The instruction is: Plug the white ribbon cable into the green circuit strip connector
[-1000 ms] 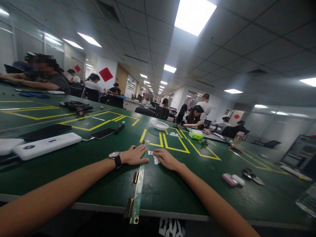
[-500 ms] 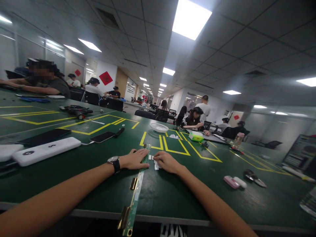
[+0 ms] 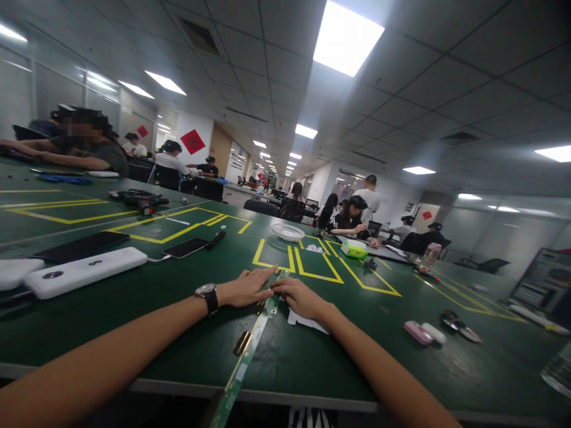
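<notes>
Open-plan office: ceiling light panels (image 3: 348, 37), office chairs (image 3: 261, 207), long worktable (image 3: 379, 312).

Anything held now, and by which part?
Left hand and right hand are at the long, narrow green circuit board's far end; whether either actually holds it cannot be told.

No text can be read. On the board (image 3: 255, 337), bottom centre, a pale label (image 3: 241, 373) shows no legible print. At left, the white bar (image 3: 80, 275) bears a small dark mark and a dark round one, neither clear. Upper left, a red diamond (image 3: 193, 142) on the wall carries an illegible darker figure; beside it, a wall sign (image 3: 237, 160) has lettering too small to read. White strokes on dark cloth (image 3: 311, 417) are cut off at the bottom edge.
</notes>
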The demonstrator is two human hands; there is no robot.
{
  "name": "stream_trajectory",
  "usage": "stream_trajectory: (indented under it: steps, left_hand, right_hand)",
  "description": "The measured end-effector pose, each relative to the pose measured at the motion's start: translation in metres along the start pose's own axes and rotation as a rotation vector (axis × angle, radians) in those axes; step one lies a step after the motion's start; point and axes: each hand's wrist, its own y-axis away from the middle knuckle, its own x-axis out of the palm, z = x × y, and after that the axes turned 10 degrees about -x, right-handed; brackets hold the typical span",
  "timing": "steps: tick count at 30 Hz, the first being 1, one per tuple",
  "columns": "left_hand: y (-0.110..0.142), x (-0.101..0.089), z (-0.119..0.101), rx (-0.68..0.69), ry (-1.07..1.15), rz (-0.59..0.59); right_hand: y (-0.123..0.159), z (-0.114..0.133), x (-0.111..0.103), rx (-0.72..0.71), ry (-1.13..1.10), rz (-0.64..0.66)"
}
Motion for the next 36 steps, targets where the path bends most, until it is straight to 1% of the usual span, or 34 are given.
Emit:
stream_trajectory:
  steps: [2,4,5,6,8,10,12,15,17,20,30,36]
  left_hand:
    - [-0.002,-0.001,0.003,-0.045,-0.019,-0.062]
    - [-0.002,-0.002,0.004,-0.068,-0.032,-0.106]
    - [-0.003,-0.002,0.004,-0.071,-0.035,-0.119]
    - [-0.003,-0.002,0.004,-0.069,-0.036,-0.127]
    - [-0.002,-0.003,0.003,-0.062,-0.037,-0.137]
    - [-0.001,-0.003,0.002,-0.058,-0.040,-0.146]
    - [-0.001,-0.003,0.001,-0.057,-0.042,-0.151]
    - [-0.001,-0.002,0.001,-0.057,-0.053,-0.139]
    - [-0.001,-0.001,0.001,-0.055,-0.061,-0.126]
    - [-0.001,-0.001,-0.001,-0.046,-0.067,-0.113]
    - [0.000,0.001,-0.003,-0.041,-0.071,-0.072]
    - [0.000,0.002,-0.002,-0.021,-0.069,-0.051]
  right_hand:
    - [0.006,-0.011,-0.002,0.035,0.022,-0.012]
    - [0.017,-0.025,-0.007,0.120,0.080,-0.018]
    - [0.024,-0.032,-0.010,0.214,0.133,-0.004]
    - [0.031,-0.040,-0.014,0.340,0.198,0.020]
    - [0.049,-0.055,-0.022,0.642,0.338,0.078]
    - [0.068,-0.067,-0.028,0.855,0.421,0.103]
    - [0.083,-0.076,-0.033,0.981,0.460,0.109]
    - [0.095,-0.083,-0.036,1.110,0.493,0.129]
    - [0.097,-0.085,-0.035,1.153,0.499,0.143]
    - [0.095,-0.087,-0.033,1.180,0.497,0.160]
    - [0.094,-0.091,-0.032,1.226,0.423,0.189]
    - [0.098,-0.093,-0.031,1.227,0.370,0.175]
